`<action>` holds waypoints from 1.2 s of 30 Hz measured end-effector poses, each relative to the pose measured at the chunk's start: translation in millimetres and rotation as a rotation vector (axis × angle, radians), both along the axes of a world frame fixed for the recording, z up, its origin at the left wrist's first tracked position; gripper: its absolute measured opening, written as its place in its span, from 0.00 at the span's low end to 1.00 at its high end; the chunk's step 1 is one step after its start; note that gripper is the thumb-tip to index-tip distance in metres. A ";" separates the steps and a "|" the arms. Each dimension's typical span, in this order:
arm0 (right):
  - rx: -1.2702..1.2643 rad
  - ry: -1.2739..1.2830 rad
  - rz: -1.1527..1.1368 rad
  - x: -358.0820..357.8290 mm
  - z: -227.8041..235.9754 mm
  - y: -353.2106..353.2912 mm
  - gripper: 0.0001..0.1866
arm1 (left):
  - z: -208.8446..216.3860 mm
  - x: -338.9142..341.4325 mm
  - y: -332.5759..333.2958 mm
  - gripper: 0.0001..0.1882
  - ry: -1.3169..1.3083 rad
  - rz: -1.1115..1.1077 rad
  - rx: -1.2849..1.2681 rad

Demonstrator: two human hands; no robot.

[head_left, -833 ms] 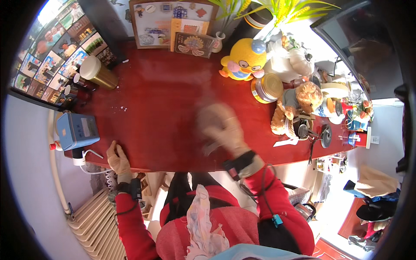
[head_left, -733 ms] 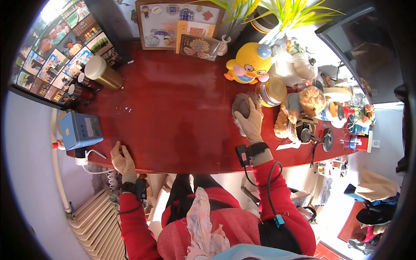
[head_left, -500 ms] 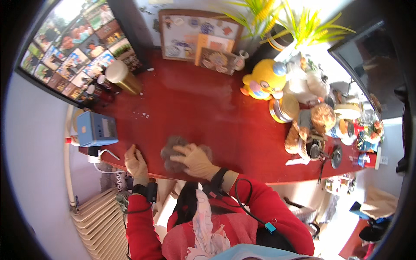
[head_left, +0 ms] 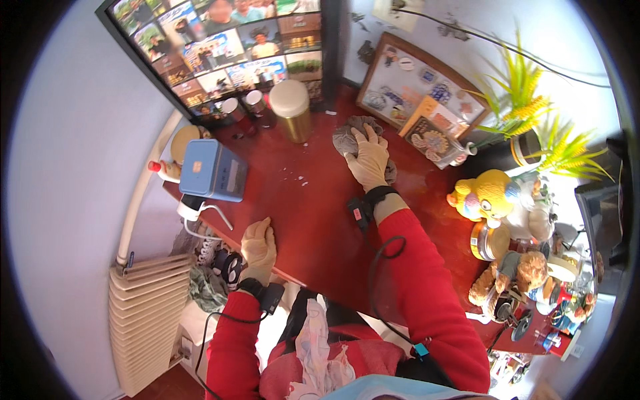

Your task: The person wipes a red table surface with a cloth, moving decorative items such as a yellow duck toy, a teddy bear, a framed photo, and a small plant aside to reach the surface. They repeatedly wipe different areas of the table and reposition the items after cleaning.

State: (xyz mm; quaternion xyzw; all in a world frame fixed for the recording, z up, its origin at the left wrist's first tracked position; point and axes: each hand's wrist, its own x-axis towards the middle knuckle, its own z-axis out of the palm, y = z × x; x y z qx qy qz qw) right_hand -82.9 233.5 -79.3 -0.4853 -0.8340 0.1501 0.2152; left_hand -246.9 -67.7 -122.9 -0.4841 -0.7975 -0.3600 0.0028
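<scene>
My right hand (head_left: 368,163), in a pale glove, presses down on a crumpled grey cloth (head_left: 345,138) at the far side of the red desk (head_left: 313,227). The cloth bunches out on both sides of the fingers, which lie spread over it. Near the front edge, my left hand (head_left: 259,248), gloved as well, rests on the desktop with fingers stretched out and nothing in it. Small white scraps (head_left: 301,181) lie on the surface between the left hand and a gold canister with a cream lid (head_left: 291,110).
A blue box (head_left: 212,170) and a white cabled device (head_left: 191,207) stand at the left. Behind are a photo-covered panel (head_left: 233,50) and a framed board (head_left: 400,73). A yellow duck figure (head_left: 490,193), jars, plush toys and plants crowd the right. A radiator (head_left: 147,320) is lower left.
My right hand has carried the grey cloth from the near edge to the far side of the desk. The view has shifted, bringing the panel and wall further in.
</scene>
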 end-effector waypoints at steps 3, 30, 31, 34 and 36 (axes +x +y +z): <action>0.089 -0.036 0.200 -12.1 4.3 -44.0 0.28 | -6.6 -1.9 -0.5 0.12 -0.021 0.024 0.028; -0.585 0.521 0.342 157.4 18.5 -167.1 0.27 | -11.4 0.5 0.5 0.12 -0.099 0.052 0.072; -0.419 0.471 0.040 153.1 15.8 -140.7 0.27 | -12.5 0.5 1.5 0.12 -0.139 0.051 0.108; -0.157 0.379 -0.178 115.9 11.2 -73.9 0.29 | -12.6 -0.6 2.5 0.13 -0.342 0.015 0.222; -0.051 0.151 0.038 61.9 3.8 -70.7 0.29 | -8.3 -3.6 -0.6 0.13 -0.213 0.047 0.082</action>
